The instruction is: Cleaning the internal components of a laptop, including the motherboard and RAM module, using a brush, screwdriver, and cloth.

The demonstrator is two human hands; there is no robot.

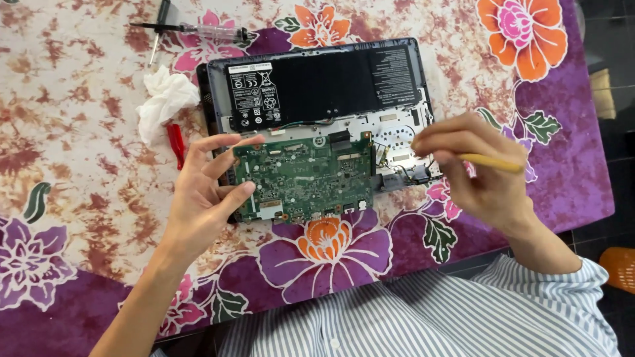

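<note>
My left hand [205, 192] grasps the green circuit board [304, 177] by its left edge, thumb under the near corner and fingers curled over the far corner, so the board sits slightly lifted and tilted over the near half of the opened laptop base [317, 119]. The board is thick with small chips and connectors, with a row of ports along its near edge.

My right hand [476, 168] is closed in a pinch around a thin yellow-handled tool [493, 162], whose handle sticks out toward the right edge of the surface. My fingertips hide its working end, so I cannot tell what kind of tip it has. This hand hovers just beside the right end of the board, over the pale inner plate of the laptop base where thin wires [397, 168] run.

The laptop base lies near the middle of the surface, and a long black battery [324, 82] fills its far half. A floral cloth [99, 198] in purple, pink, orange and cream covers the surface.

Beside the laptop's left edge lie a crumpled white tissue [165, 99] and, just near of it, a small red tool [176, 145]. Toward the far left corner rests a screwdriver with a clear handle [198, 30].

My striped shirt [423, 317] fills the near edge of the view.
</note>
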